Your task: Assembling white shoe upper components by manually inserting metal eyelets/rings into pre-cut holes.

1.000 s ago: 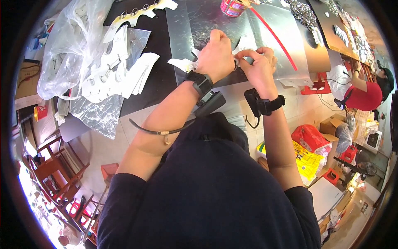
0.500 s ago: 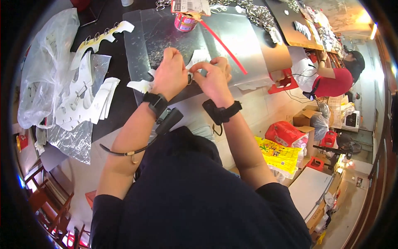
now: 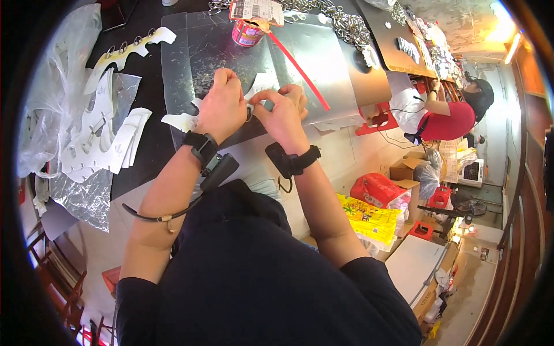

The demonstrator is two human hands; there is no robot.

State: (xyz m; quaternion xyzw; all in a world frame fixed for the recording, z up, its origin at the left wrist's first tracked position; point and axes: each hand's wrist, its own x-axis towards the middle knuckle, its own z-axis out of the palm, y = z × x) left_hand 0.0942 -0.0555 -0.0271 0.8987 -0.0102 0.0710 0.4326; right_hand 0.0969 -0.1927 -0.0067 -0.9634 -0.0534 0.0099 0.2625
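Note:
Over the clear sheet, my left hand (image 3: 222,109) is closed on a white notched card (image 3: 262,84), whose ends stick out on both sides of it. My right hand (image 3: 283,115) pinches with thumb and forefinger at a small metal ring (image 3: 249,112) between the two hands. The fingers partly hide the ring, so I cannot tell whether it passes through the card. To the left lies a similar card with metal rings along its edge (image 3: 130,52). Beside it is a pile of white notched cards (image 3: 95,135) on plastic film.
A pink-red can (image 3: 247,34) with a tag and red strip (image 3: 299,70) stands on the clear sheet (image 3: 202,63). Metal chains (image 3: 349,27) lie at the back right. A plastic bag (image 3: 60,75) rests at far left. A person in red (image 3: 450,120) works at the right; bags (image 3: 375,190) sit on the floor.
The whole view has shifted slightly, so everything appears a little further left. Both hands keep nearly the same grip on the card and ring.

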